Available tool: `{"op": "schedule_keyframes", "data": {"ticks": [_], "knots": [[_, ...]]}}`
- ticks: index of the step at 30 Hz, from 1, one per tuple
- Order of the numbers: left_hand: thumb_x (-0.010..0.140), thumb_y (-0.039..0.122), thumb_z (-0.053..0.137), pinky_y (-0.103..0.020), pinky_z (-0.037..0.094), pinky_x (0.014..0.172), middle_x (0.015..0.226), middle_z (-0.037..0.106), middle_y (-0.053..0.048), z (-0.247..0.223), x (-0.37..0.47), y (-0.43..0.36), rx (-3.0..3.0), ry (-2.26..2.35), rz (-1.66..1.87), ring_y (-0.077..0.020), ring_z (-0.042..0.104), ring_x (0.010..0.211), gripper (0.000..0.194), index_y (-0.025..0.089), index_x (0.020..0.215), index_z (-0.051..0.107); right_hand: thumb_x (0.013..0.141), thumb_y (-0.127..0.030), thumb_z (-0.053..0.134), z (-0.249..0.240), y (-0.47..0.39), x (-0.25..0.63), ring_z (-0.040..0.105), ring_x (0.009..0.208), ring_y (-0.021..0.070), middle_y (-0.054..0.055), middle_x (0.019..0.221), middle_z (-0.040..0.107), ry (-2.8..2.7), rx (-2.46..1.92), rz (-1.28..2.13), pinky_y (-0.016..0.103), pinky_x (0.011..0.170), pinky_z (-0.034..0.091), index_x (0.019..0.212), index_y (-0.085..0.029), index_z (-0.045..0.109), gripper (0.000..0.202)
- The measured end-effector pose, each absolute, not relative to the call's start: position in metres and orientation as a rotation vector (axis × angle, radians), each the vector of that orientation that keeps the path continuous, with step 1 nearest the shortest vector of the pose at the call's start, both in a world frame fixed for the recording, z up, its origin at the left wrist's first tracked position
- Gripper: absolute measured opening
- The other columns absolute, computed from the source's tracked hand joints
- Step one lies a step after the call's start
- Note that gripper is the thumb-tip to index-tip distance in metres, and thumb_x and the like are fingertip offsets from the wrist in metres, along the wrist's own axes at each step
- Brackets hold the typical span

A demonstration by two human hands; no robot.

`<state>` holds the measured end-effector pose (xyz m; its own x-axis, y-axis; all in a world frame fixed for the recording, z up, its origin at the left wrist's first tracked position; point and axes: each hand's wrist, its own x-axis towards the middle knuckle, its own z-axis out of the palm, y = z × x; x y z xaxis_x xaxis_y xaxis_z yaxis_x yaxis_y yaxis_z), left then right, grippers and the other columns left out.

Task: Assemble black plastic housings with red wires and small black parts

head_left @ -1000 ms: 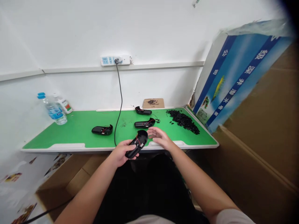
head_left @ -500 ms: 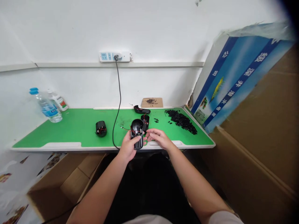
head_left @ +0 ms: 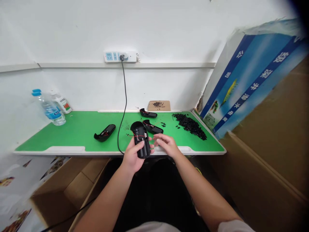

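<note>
Wrapping L hand [head_left: 133, 156] round blk plastic housing [head_left: 146, 147], cavity up, prob. so we see red wiring [head_left: 137, 135]; R hand [head_left: 168, 145] at 3 o'clock, apparently empty, fingers loosely apart.

Via my head feed, I log: clear bottle [head_left: 53, 113] just beside white-labelled bottle [head_left: 64, 104], far left; power strip [head_left: 115, 56] on wall [head_left: 169, 32], black cable [head_left: 125, 87] plugged in; blue printed box [head_left: 251, 83], right; open carton [head_left: 48, 203], lower left.
</note>
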<state>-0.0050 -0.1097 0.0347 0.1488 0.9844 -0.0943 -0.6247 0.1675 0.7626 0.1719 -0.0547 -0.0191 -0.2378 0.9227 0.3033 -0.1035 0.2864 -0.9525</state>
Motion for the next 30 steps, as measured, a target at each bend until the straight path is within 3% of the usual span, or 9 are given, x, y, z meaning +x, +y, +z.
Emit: {"op": "schedule_keyframes", "data": {"ticks": [4,9,15,30], "knots": [[0.070,0.019,0.078,-0.033,0.054,0.082,0.098,0.068,-0.001,0.027,0.005,-0.111,0.655,0.732,1.425,-0.0178,0.068,0.087,0.045,0.023,0.109,0.056,0.086,-0.043,0.062,-0.008,-0.084,0.147,0.062,0.092,0.0188,0.007,0.107,0.063,-1.475,-0.698,0.906,0.038,0.084,0.053,0.122,-0.026,0.065,0.040],[0.068,0.021,0.079,-0.034,0.051,0.090,0.105,0.068,-0.003,0.038,0.014,-0.128,0.660,0.761,1.468,-0.0210,0.065,0.101,0.049,0.023,0.112,0.057,0.089,-0.029,0.060,0.004,-0.109,0.120,0.054,0.075,0.0146,0.001,0.079,0.052,-1.401,-0.720,0.721,0.030,0.071,0.050,0.125,-0.027,0.064,0.036],[0.070,0.025,0.079,-0.037,0.047,0.100,0.115,0.067,-0.004,0.056,0.018,-0.155,0.716,0.789,1.518,-0.0225,0.062,0.111,0.051,0.026,0.115,0.057,0.091,-0.031,0.057,0.013,-0.138,0.108,0.062,0.096,0.0208,0.007,0.100,0.067,-1.244,-0.796,0.687,0.036,0.087,0.051,0.121,-0.027,0.067,0.032],[0.075,0.028,0.076,-0.041,0.048,0.101,0.112,0.067,-0.006,0.070,0.022,-0.173,0.732,0.730,1.532,-0.0218,0.063,0.108,0.046,0.021,0.115,0.055,0.093,-0.026,0.055,0.033,-0.149,0.121,0.063,0.092,0.0191,0.006,0.102,0.069,-1.403,-0.680,0.695,0.032,0.079,0.053,0.130,-0.030,0.061,0.038]]}}
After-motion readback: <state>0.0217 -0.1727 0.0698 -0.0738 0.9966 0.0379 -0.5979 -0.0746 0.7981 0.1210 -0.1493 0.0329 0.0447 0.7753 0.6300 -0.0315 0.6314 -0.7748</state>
